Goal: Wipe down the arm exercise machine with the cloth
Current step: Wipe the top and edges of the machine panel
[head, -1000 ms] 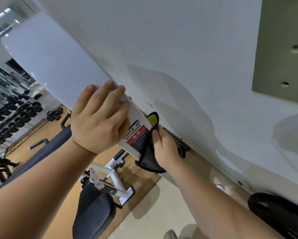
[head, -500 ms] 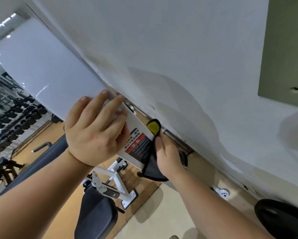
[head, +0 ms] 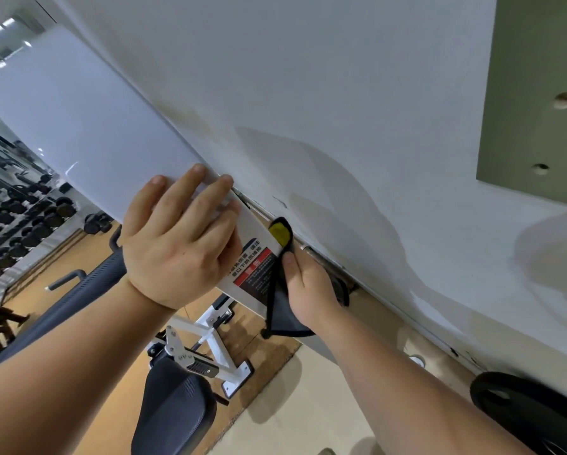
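The machine's white shroud panel (head: 88, 126) runs diagonally from upper left to centre, close against a white wall. A red and black warning label (head: 254, 277) sits near its lower end. My left hand (head: 180, 241) lies on the panel's face, fingers curled over its far edge. My right hand (head: 308, 287) grips a dark grey cloth (head: 280, 318) with a yellow patch and presses it into the narrow gap between panel edge and wall, just right of the label. Its fingers are hidden behind the cloth and panel.
The white wall (head: 341, 93) fills the upper right, with a grey-green board (head: 535, 93) on it. Below are the machine's dark padded seat (head: 173, 418) and white frame (head: 216, 349). A dumbbell rack (head: 16, 221) stands far left. A black weight plate (head: 531, 412) lies at lower right.
The view has shifted slightly, and both hands sit a little lower along the panel. My right hand keeps the cloth pressed at the panel's edge; my left hand stays on the panel.
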